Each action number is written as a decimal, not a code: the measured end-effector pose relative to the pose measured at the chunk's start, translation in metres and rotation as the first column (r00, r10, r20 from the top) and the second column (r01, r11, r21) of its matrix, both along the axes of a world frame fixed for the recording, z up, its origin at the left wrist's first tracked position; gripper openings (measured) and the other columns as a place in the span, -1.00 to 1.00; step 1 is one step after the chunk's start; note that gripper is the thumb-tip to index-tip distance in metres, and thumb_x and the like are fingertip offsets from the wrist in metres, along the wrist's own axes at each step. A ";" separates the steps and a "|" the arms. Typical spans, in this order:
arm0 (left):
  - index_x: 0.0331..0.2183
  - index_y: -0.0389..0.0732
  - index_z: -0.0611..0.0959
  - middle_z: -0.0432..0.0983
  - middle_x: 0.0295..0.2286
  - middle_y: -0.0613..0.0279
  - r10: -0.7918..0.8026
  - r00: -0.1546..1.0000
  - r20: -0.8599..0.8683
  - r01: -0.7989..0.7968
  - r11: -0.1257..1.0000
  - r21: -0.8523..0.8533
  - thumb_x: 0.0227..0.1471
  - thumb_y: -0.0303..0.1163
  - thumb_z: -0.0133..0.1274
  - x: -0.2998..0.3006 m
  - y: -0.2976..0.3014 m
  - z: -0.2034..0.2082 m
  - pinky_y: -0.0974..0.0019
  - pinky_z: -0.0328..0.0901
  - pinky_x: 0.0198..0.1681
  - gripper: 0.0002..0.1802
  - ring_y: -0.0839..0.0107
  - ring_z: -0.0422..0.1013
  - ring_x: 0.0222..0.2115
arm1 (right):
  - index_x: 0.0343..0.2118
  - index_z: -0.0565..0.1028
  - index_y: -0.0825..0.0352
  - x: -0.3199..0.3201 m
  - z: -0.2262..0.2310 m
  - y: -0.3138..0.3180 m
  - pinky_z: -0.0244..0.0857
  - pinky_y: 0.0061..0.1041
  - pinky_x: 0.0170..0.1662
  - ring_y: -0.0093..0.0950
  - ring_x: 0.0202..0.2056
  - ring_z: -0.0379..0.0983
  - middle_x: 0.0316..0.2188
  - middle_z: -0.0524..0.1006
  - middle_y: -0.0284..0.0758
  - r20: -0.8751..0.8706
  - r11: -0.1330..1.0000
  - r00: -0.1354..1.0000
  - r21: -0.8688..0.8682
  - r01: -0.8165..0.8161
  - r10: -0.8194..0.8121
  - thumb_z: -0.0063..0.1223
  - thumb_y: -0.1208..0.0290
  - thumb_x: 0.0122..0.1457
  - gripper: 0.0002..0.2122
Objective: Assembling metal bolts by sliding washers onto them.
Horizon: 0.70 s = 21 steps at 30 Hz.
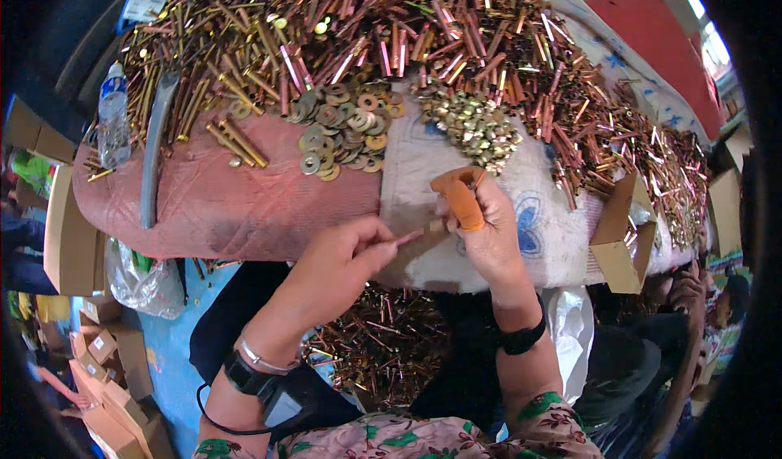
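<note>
Over the near edge of the padded surface, my left hand pinches a thin coppery bolt between thumb and fingertips, its far end pointing right. My right hand, with an orange cover on a finger, is closed at that end. Its fingertips hide whatever small piece they hold. Beyond my hands lies a pile of flat metal washers. To the right of them is a heap of small shiny nuts. A few longer golden bolts lie left of the washers.
A huge mound of coppery bolts covers the far side. At left are a water bottle and an upright grey bar. An open cardboard box sits at right; more bolts lie below, between my legs. Another person's hand shows far right.
</note>
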<state>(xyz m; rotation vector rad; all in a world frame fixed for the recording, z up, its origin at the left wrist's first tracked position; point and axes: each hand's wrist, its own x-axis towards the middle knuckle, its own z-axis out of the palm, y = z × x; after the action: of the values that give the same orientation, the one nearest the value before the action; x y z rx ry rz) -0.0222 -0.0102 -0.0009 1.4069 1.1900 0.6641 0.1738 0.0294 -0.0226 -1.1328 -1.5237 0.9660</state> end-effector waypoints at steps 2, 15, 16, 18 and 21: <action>-0.40 -0.29 0.48 0.41 -0.63 0.15 -0.191 0.981 -0.044 0.194 0.978 0.078 -0.02 -0.39 -0.05 -0.001 -0.006 -0.002 0.31 0.22 -0.49 -0.84 0.37 0.36 -0.57 | -0.39 0.40 0.37 0.009 0.003 0.000 0.16 -0.66 -0.51 -0.67 -0.59 0.23 -0.61 0.39 -0.45 0.022 0.997 0.997 -0.011 0.077 -0.077 -0.02 0.48 0.09 -0.92; -0.49 -0.33 0.45 0.42 -0.57 -0.15 -0.330 0.723 -0.607 0.514 0.844 0.154 -0.11 -0.40 0.00 0.039 -0.034 -0.047 0.02 0.29 -0.39 -0.83 -0.09 0.38 -0.46 | -0.31 0.39 0.40 0.102 -0.001 0.020 0.22 -0.55 -0.25 -0.49 -0.39 0.33 -0.43 0.43 -0.30 0.401 0.736 0.630 0.494 0.463 -0.665 -0.10 0.60 0.04 -0.87; -0.50 -0.33 0.45 0.42 -0.57 -0.15 -0.347 0.712 -0.610 0.523 0.843 0.130 -0.11 -0.37 0.01 0.042 -0.034 -0.045 0.02 0.28 -0.39 -0.81 -0.09 0.38 -0.46 | -0.31 0.39 0.35 0.118 -0.002 0.021 0.19 -0.33 -0.19 -0.18 -0.26 0.30 -0.36 0.39 -0.17 0.475 0.723 0.551 0.525 0.448 -0.686 -0.07 0.61 -0.05 -0.81; -0.51 -0.32 0.45 0.43 -0.57 -0.14 -0.371 0.678 -0.634 0.529 0.846 0.072 -0.09 -0.32 0.02 0.043 -0.032 -0.037 0.01 0.28 -0.39 -0.77 -0.09 0.38 -0.45 | -0.28 0.38 0.36 0.130 -0.003 0.018 0.19 -0.31 -0.17 -0.18 -0.25 0.30 -0.35 0.39 -0.17 0.615 0.704 0.356 0.532 0.471 -0.703 -0.07 0.57 -0.05 -0.79; -0.52 -0.32 0.45 0.43 -0.55 -0.14 -0.405 0.702 -0.585 0.529 0.847 0.048 -0.08 -0.31 0.01 0.041 -0.030 -0.033 0.00 0.27 -0.36 -0.76 -0.06 0.39 -0.43 | -0.30 0.37 0.37 0.133 -0.001 0.014 0.19 -0.28 -0.16 -0.17 -0.24 0.31 -0.34 0.39 -0.15 0.749 0.742 0.189 0.524 0.418 -0.635 -0.07 0.52 -0.04 -0.80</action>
<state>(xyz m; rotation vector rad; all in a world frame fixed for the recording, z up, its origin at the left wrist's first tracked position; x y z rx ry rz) 0.0185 -0.0400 -0.0342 2.0911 1.1311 -0.0080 0.3070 0.0433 -0.0240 -2.0323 -1.7092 -0.4883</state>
